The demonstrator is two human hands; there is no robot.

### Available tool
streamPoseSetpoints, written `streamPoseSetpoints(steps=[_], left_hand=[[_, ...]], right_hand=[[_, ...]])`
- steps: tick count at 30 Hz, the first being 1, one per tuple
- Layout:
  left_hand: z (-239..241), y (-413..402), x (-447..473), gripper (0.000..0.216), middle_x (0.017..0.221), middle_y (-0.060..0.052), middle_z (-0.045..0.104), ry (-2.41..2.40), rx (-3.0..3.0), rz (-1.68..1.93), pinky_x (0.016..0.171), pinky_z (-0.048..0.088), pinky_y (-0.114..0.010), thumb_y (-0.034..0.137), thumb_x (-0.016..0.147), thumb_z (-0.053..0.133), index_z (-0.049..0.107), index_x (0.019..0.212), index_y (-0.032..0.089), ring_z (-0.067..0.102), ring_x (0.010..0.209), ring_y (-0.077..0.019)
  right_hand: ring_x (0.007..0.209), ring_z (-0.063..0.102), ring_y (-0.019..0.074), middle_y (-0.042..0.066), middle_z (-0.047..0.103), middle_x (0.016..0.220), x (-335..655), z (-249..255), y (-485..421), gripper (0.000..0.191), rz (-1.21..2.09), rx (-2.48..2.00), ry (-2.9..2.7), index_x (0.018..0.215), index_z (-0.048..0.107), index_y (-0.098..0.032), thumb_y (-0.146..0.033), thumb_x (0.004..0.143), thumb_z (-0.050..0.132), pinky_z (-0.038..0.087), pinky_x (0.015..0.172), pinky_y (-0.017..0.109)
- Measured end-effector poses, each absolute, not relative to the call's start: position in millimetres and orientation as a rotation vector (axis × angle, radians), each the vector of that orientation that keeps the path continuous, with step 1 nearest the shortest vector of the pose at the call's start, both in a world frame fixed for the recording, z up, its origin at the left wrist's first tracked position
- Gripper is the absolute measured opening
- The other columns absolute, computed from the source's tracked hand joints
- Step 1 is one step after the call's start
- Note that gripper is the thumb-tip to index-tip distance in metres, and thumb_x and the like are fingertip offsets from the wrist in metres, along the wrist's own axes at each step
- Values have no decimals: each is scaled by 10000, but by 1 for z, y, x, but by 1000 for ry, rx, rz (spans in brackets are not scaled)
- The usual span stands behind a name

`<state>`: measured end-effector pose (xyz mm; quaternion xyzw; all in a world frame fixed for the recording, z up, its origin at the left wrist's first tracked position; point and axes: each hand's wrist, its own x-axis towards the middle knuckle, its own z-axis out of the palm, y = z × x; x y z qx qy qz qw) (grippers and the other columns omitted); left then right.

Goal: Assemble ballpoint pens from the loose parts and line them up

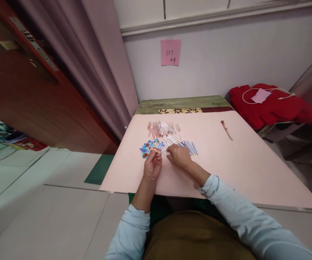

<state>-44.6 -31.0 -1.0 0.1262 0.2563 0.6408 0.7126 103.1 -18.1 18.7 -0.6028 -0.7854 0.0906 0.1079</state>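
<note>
- Pen piece (155, 150), small and tan, sat pinched between the left hand's (153, 168) thumb and fingers, over the five o'clock side of the blue parts (146, 146).
- Pink sheet's (250, 166) near edge ran beneath both forearms; wide room stretched toward its slanting edge at four o'clock, with one pen (226, 130) at two.
- Brown tubes (154, 129) and white sticks (173, 139) lay bunched around twelve; bluish tubes (191, 147) edged the right hand (179, 156).
- Blurred red thing (32, 144) at nine: container or not, unclear.
- Right fingertips bent together; whether they gripped anything could not be told.
- Sleeves (239, 207) were cut off below.
</note>
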Motion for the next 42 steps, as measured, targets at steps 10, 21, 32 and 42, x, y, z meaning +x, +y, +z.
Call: streamPoseSetpoints(steps=[10,21,32,42], left_hand=[[5,-35,-48,209,903,-93,709,586,170,1251,551,529,-90,85,931,434,642,956,90,654,630,-57],[7,-33,-52,272,822,-86,691,511,21,1361,545,528,-80,119,962,367,635,941,78,627,608,-44],[8,-34,-50,299,825,-86,699,567,56,1327,526,521,-91,131,970,354,642,896,99,624,594,-51],[4,-33,-50,293,794,-67,689,531,78,1304,515,513,-106,172,979,367,631,870,107,605,568,-49]], right_hand=[[854,600,169,25,659,982,103,16,-26,135,308,-1758,-2184,937,646,-244,-305,870,546,354,658,252],[868,601,169,38,664,1019,103,10,-30,190,304,-1778,-2104,965,672,-244,-286,886,504,356,648,247],[827,621,178,39,667,967,95,8,-31,202,267,-1765,-2232,900,687,-235,-349,909,521,368,639,259],[676,613,149,2,669,730,109,34,-50,118,559,-1558,-1740,858,622,-206,-294,878,546,404,619,243]])
